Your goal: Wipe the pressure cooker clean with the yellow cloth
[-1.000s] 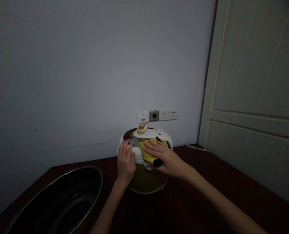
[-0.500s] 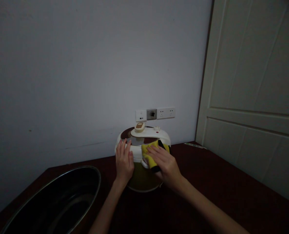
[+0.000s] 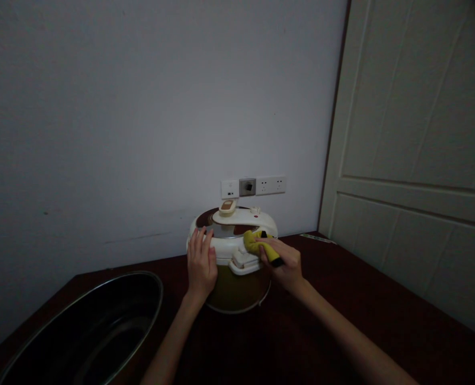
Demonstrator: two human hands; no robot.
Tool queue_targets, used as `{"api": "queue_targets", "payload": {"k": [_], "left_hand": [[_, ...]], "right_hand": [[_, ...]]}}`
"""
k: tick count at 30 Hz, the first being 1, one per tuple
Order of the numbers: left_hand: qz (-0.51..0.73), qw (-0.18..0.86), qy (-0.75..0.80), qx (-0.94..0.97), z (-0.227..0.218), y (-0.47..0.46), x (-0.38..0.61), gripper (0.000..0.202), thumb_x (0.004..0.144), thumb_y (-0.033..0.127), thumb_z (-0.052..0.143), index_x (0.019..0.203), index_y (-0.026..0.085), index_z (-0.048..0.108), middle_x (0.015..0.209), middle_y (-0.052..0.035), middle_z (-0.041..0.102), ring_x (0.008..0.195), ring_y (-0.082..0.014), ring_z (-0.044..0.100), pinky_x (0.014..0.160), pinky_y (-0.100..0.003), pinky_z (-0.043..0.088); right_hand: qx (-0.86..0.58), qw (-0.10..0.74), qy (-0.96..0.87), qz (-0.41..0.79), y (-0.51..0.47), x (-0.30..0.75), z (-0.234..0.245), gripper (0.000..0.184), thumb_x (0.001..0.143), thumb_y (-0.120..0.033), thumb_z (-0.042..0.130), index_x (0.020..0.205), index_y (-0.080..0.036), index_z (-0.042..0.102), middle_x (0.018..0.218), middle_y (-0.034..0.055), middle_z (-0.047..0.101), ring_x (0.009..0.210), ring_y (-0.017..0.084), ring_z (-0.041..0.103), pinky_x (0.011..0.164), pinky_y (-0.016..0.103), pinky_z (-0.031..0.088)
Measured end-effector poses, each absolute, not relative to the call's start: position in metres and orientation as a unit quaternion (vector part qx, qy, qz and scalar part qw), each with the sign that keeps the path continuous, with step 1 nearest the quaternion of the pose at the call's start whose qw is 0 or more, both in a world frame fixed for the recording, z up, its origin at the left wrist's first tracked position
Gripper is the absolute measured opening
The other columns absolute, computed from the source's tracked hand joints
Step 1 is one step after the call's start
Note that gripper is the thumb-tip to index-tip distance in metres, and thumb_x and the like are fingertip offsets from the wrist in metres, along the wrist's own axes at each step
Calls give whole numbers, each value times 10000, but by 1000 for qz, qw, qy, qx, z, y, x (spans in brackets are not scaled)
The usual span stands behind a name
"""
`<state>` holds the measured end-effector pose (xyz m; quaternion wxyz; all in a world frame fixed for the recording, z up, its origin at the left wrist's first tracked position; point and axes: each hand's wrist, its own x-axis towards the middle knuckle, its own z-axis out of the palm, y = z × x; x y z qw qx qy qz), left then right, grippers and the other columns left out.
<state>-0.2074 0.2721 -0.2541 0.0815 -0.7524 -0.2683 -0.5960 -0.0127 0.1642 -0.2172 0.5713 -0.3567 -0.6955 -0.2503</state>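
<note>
An electric pressure cooker (image 3: 237, 291) with a white lid rim and a brown top stands on the dark red table, close to the wall. My left hand (image 3: 202, 263) rests against the left front of its lid, fingers stretched out and slightly spread. In my right hand (image 3: 284, 260) is a folded yellow cloth (image 3: 253, 241) with black edging, pressed to the right front of the lid rim. A white side handle (image 3: 243, 263) shows just below the cloth. My right fingers partly cover the cloth.
A large dark pot (image 3: 157, 299) with a shiny rim sits at the lower left. Wall sockets (image 3: 263, 185) are behind the cooker. A pale panelled door (image 3: 413, 214) borders the table (image 3: 341, 299) on the right. A thin pale strip (image 3: 317, 238) lies near the back corner.
My right hand has moved slightly right with the cloth, which is now more bunched, uncovering the white handle. My left hand stays on the lid. The view has shifted slightly.
</note>
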Motion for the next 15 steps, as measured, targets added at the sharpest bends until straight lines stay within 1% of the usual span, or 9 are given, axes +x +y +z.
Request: {"api": "queue_targets", "payload": {"k": [1, 3, 6, 8, 10, 12, 13, 15], "left_hand": [[-599, 81, -268, -751, -254, 273, -207, 420, 948, 222, 310, 1345, 176, 438, 1383, -160, 451, 1359, -272, 305, 1080, -524, 285], [-603, 80, -269, -746, -255, 273, -206, 421, 952, 233, 301, 1350, 192, 433, 1385, -150, 450, 1361, -268, 304, 1079, -528, 284], [-607, 78, -268, -744, -256, 274, -205, 420, 955, 239, 295, 1348, 195, 436, 1390, -145, 446, 1368, -265, 297, 1081, -526, 282], [-605, 80, -266, -746, -255, 274, -206, 421, 955, 235, 294, 1351, 196, 432, 1394, -144, 444, 1369, -263, 296, 1082, -522, 283], [-601, 85, -265, -750, -254, 273, -206, 423, 954, 226, 296, 1357, 196, 421, 1396, -145, 442, 1367, -262, 298, 1082, -518, 287], [-597, 90, -265, -752, -254, 273, -207, 424, 953, 218, 299, 1361, 195, 414, 1396, -148, 440, 1365, -262, 301, 1079, -517, 292], [-596, 90, -266, -752, -254, 272, -207, 424, 953, 216, 300, 1361, 195, 413, 1394, -148, 441, 1364, -263, 302, 1078, -518, 294], [-596, 89, -267, -752, -254, 272, -207, 423, 951, 217, 306, 1357, 193, 419, 1390, -147, 446, 1363, -266, 303, 1077, -517, 295]], "right_hand": [[-369, 568, -692, -249, 163, -17, -216, 228, 860, -164, 528, 1023, -205, 681, 948, 67, 734, 864, 194, 701, 825, 350, 578], [-368, 525, -721, -263, 162, -27, -215, 282, 863, -161, 500, 1091, -187, 663, 1025, 92, 719, 970, 215, 676, 873, 379, 563], [-333, 446, -765, -323, 159, -38, -220, 380, 879, -163, 434, 1221, -115, 594, 1181, 165, 646, 1176, 261, 562, 979, 463, 493], [-313, 424, -775, -350, 158, -39, -226, 415, 914, -179, 374, 1283, -91, 542, 1234, 183, 608, 1251, 271, 488, 1017, 505, 445], [-299, 418, -784, -348, 156, -34, -232, 431, 945, -177, 314, 1327, -102, 498, 1257, 166, 595, 1287, 257, 443, 1034, 513, 423], [-282, 412, -801, -330, 154, -23, -234, 435, 958, -169, 292, 1351, -121, 473, 1262, 146, 597, 1288, 241, 439, 1034, 502, 428], [-270, 410, -811, -318, 154, -17, -234, 430, 960, -173, 306, 1355, -124, 469, 1257, 143, 601, 1278, 240, 453, 1027, 498, 437], [-243, 427, -819, -295, 154, -7, -233, 416, 942, -189, 391, 1343, -132, 486, 1214, 141, 630, 1228, 246, 512, 995, 484, 478]]}}
